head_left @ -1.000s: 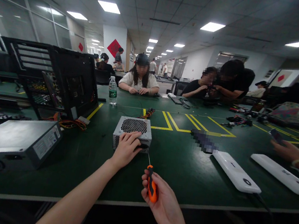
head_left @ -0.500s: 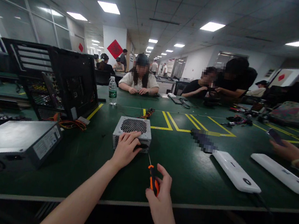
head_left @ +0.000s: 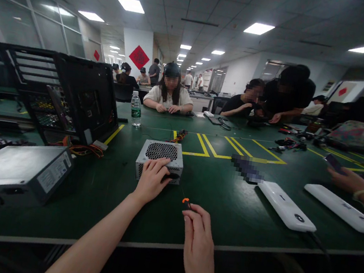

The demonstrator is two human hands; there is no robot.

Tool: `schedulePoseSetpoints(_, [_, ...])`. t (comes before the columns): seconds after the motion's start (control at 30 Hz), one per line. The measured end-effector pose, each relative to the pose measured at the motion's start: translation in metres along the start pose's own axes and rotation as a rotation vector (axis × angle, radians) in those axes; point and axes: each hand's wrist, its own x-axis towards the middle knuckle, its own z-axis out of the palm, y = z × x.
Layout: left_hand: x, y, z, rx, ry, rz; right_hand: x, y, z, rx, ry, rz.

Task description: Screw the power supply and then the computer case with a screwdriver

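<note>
A grey power supply (head_left: 162, 151) with a honeycomb vent on top sits on the green table. My left hand (head_left: 150, 181) grips it from the near side, fingers over the top edge and thumb by a black part on the front face. My right hand (head_left: 198, 239) is closed round a screwdriver (head_left: 186, 202) with an orange and black handle; fingers hide most of the handle. Its thin shaft points toward the unit's lower right front corner. Whether the tip touches the unit, I cannot tell.
At left stand a larger power supply (head_left: 13, 164) and an open black computer case (head_left: 60, 93). Behind is a water bottle (head_left: 136, 109). White devices (head_left: 285, 206) lie at right, where a co-worker's hand (head_left: 352, 181) holds a phone. Another person sits opposite.
My right hand has turned and closed further over the screwdriver, covering most of the handle. My left hand keeps its hold on the power supply. The view has shifted slightly.
</note>
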Motion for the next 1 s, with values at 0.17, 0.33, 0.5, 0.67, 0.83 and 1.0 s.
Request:
schedulePoseSetpoints(0.17, [0.000, 0.000, 0.000, 0.007, -0.005, 0.003, -0.003, -0.008, 0.005, 0.006, -0.003, -0.013])
schedulePoseSetpoints(0.33, [0.000, 0.000, 0.000, 0.010, -0.008, 0.006, -0.004, -0.011, 0.003, -0.038, -0.013, -0.016])
schedulePoseSetpoints(0.5, [0.000, 0.000, 0.000, 0.012, -0.005, 0.009, -0.001, -0.006, -0.002, -0.065, -0.067, -0.012])
schedulePoseSetpoints(0.67, [0.001, 0.001, -0.001, 0.003, -0.003, 0.000, -0.002, -0.006, -0.001, -0.041, -0.061, 0.030])
schedulePoseSetpoints(0.83, [0.000, 0.001, -0.001, 0.011, -0.006, -0.001, -0.004, -0.010, 0.004, -0.042, -0.074, -0.008])
schedulePoseSetpoints(1.0, [0.000, 0.001, -0.002, 0.011, -0.009, -0.002, -0.003, -0.009, 0.000, -0.073, -0.065, -0.033])
